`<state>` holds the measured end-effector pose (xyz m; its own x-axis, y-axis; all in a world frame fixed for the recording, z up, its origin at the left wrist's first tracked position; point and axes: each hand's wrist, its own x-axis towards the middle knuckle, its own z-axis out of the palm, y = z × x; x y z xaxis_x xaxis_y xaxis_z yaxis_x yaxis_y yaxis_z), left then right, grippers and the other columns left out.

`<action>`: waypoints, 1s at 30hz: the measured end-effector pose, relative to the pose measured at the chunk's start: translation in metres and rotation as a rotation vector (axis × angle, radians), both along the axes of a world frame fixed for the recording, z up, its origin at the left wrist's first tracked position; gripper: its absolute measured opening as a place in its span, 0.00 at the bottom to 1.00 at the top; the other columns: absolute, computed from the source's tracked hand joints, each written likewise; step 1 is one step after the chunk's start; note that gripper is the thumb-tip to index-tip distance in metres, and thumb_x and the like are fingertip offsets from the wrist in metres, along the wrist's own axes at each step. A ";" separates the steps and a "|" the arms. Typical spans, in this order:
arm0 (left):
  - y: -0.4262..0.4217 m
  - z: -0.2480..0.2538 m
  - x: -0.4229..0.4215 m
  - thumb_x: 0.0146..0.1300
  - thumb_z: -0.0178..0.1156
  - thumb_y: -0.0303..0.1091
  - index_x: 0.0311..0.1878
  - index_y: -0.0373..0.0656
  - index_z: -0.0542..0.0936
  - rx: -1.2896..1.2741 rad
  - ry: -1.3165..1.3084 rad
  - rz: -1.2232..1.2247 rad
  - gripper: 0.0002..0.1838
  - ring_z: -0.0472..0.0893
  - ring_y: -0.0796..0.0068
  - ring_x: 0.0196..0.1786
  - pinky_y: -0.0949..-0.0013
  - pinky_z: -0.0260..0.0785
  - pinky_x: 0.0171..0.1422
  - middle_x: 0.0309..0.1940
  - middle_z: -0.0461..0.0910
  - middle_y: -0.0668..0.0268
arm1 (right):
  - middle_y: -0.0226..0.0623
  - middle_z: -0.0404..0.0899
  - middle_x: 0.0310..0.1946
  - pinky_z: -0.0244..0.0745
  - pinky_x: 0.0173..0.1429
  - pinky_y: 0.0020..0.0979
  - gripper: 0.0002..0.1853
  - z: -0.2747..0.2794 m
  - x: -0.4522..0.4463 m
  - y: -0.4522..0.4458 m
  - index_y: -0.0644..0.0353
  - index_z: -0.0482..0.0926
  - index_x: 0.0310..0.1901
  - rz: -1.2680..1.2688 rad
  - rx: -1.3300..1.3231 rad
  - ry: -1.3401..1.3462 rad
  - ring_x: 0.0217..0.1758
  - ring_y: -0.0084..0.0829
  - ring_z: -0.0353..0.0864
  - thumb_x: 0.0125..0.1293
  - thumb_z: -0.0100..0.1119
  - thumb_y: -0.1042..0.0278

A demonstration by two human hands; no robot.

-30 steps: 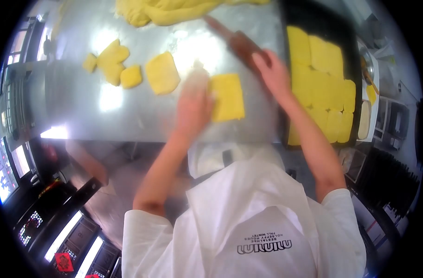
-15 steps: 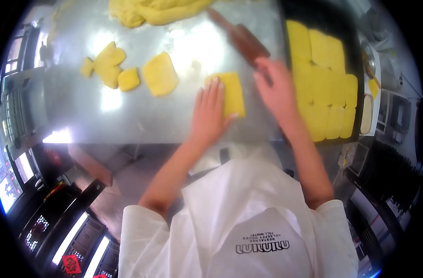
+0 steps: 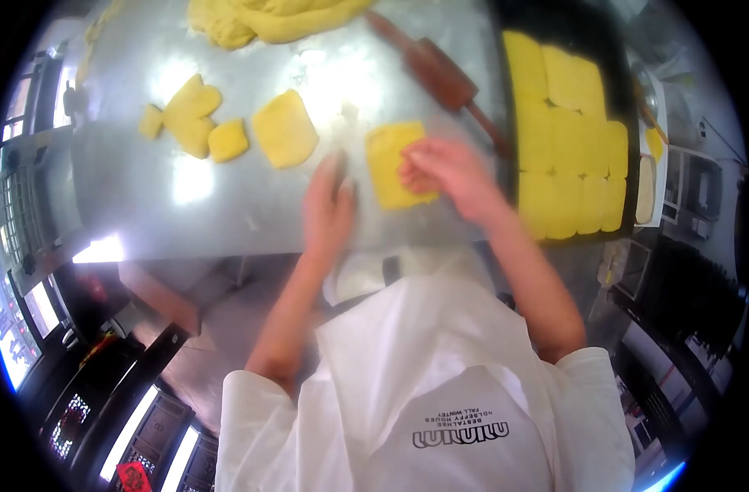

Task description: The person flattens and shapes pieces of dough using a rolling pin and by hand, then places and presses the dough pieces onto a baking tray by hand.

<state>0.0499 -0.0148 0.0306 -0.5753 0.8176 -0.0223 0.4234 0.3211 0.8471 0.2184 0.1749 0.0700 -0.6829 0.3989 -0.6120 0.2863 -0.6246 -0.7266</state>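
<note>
A flat, squarish sheet of yellow dough [image 3: 384, 168] lies on the metal table in front of me. My right hand [image 3: 452, 170] is over its right side, fingers curled and pinched together at the dough; the fingertips are slightly blurred. To the left of this sheet, my left hand [image 3: 329, 211] is apart from it, low over the tabletop, with thumb and fingers separated and nothing held. Beyond my right hand a reddish-brown rolling pin [image 3: 442, 75] rests diagonally on the table, touched by neither hand.
Left of the sheet lie a larger dough piece [image 3: 284, 129], a small square piece [image 3: 228, 141] and an irregular piece [image 3: 191, 115]. A big dough mass [image 3: 276, 18] sits at the far edge. On the right, a black tray [image 3: 491, 25] holds several yellow dough sheets [image 3: 565, 139] in rows.
My left hand has come off the dough sheet and moved left. My right hand has left the rolling pin and moved down and left onto the dough's right side.
</note>
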 end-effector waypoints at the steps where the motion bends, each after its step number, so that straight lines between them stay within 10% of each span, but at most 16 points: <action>1: -0.003 -0.002 0.001 0.75 0.57 0.24 0.75 0.35 0.74 -0.004 -0.036 0.008 0.25 0.77 0.56 0.75 0.59 0.65 0.80 0.72 0.78 0.52 | 0.45 0.88 0.48 0.85 0.55 0.30 0.19 -0.009 -0.002 -0.008 0.68 0.80 0.62 -0.002 0.000 -0.021 0.50 0.31 0.89 0.78 0.61 0.64; 7: 0.012 -0.005 -0.014 0.69 0.59 0.23 0.70 0.35 0.77 0.089 -0.127 -0.051 0.25 0.78 0.44 0.71 0.55 0.68 0.78 0.69 0.77 0.44 | 0.43 0.88 0.48 0.84 0.55 0.31 0.19 0.024 0.001 -0.006 0.66 0.80 0.62 -0.043 0.090 -0.021 0.49 0.31 0.90 0.79 0.61 0.60; 17: 0.127 0.017 -0.013 0.66 0.66 0.31 0.48 0.37 0.81 -0.383 0.495 -0.468 0.11 0.84 0.47 0.53 0.49 0.77 0.57 0.49 0.85 0.49 | 0.37 0.87 0.45 0.79 0.51 0.28 0.17 0.008 0.079 -0.006 0.63 0.81 0.60 -0.444 0.300 -0.126 0.44 0.25 0.85 0.79 0.60 0.61; 30: 0.104 0.047 0.004 0.68 0.71 0.34 0.45 0.40 0.80 -0.246 0.331 -0.722 0.11 0.87 0.47 0.37 0.55 0.79 0.42 0.35 0.87 0.50 | 0.36 0.87 0.49 0.80 0.55 0.27 0.16 0.003 0.098 -0.051 0.60 0.80 0.61 -0.575 0.346 -0.153 0.49 0.24 0.86 0.80 0.60 0.62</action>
<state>0.0539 0.0894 0.0773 0.0805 0.9821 -0.1702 0.8111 0.0347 0.5839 0.3161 0.1241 0.0726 -0.2206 0.8620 -0.4565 0.0943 -0.4469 -0.8896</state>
